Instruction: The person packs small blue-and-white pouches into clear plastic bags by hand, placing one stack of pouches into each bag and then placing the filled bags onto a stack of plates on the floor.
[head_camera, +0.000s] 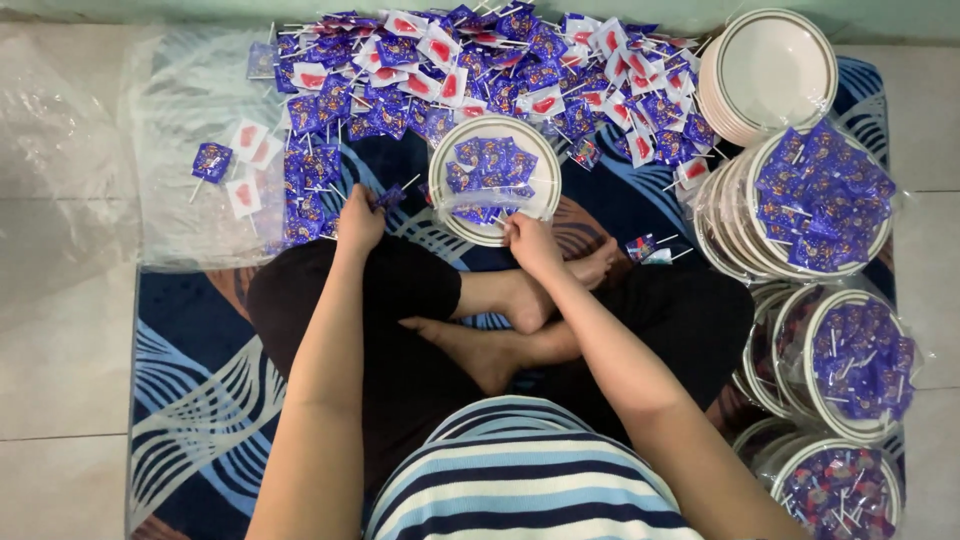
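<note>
1. The left hand (360, 218) pinches one purple wrapped lollipop (391, 196) in its fingers, just left of the plate (446, 212).
2. The right hand (530, 243) rests at the plate's near rim, fingers pressed on a wrapper.
3. Lay each lollipop flat inside the rim, I think.
4. The big lollipop pile (480, 70) lies at the mat's far edge.

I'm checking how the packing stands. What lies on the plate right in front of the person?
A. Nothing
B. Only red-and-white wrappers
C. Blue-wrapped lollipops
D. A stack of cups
C: the plate holds blue-wrapped lollipops, and the right hand rests at its near rim.
</note>
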